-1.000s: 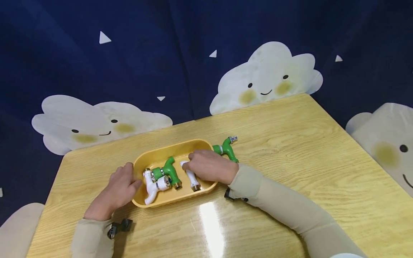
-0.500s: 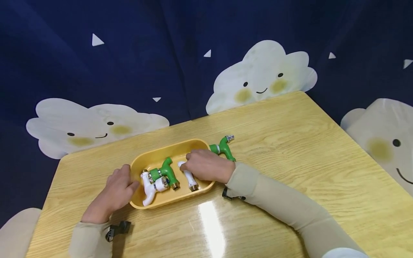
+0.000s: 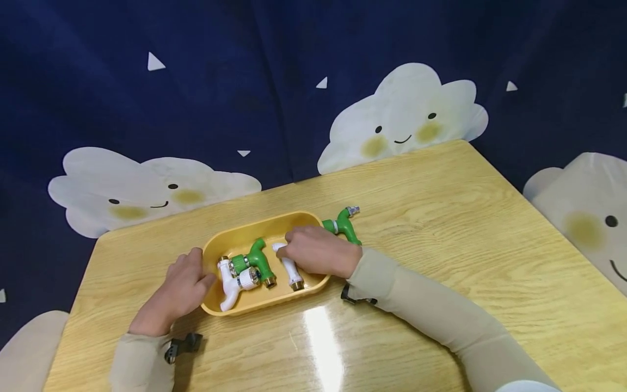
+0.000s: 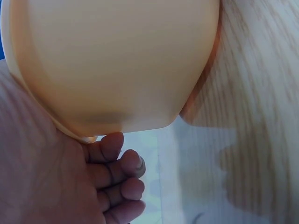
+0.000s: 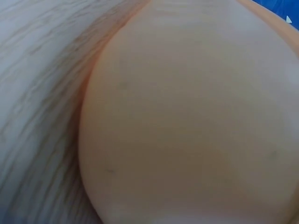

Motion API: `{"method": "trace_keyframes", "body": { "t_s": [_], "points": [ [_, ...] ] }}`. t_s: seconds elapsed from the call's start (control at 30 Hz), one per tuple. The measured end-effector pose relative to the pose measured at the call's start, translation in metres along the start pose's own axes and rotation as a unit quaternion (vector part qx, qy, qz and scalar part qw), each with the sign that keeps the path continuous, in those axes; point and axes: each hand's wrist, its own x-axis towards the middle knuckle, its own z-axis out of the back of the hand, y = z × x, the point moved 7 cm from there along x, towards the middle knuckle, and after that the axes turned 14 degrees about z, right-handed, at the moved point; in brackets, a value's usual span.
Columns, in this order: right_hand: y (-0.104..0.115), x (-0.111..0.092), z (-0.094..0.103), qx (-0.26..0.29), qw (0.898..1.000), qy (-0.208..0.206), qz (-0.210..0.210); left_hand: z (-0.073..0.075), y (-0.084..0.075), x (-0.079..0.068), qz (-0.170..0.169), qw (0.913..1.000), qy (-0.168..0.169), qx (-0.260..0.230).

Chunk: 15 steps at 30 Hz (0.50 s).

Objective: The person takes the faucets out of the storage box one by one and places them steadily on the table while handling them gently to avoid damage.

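A yellow oval tub (image 3: 254,224) stands on the table. My left hand (image 3: 183,284) grips its left rim; in the left wrist view the fingers (image 4: 132,189) curl beside the tub's end wall. Inside lie a white faucet (image 3: 230,287) with a ribbed knob and a green faucet (image 3: 260,262), touching. My right hand (image 3: 320,251) reaches over the right end and holds another white faucet (image 3: 289,269), whose brass threaded end points toward me. Its knob is hidden under the hand. The right wrist view shows only the tub's outer wall (image 5: 187,112).
Just outside the tub's right end lies another green faucet (image 3: 346,226) with a metal tip, partly hidden by the tub and right arm. The wooden table (image 3: 431,207) ends at a dark blue curtain (image 3: 274,71) with cloud prints. Black straps sit at both wrists.
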Motion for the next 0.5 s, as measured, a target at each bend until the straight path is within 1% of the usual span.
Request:
{"method": "trace_keyframes", "body": {
  "t_s": [0.2,0.43,0.5],
  "points": [
    [0.000,-0.002,0.008,0.002,1.000,-0.016,0.000,0.001,0.000,0.001,0.003,1.0000,0.003,-0.003],
    [0.000,-0.002,0.014,-0.015,0.999,-0.032,0.010,0.000,0.001,0.001,0.009,0.9999,0.009,-0.003],
    [0.000,-0.003,0.017,-0.009,0.999,-0.036,0.011,0.001,0.001,0.001,0.009,0.9999,0.010,-0.002]
  ]
}}
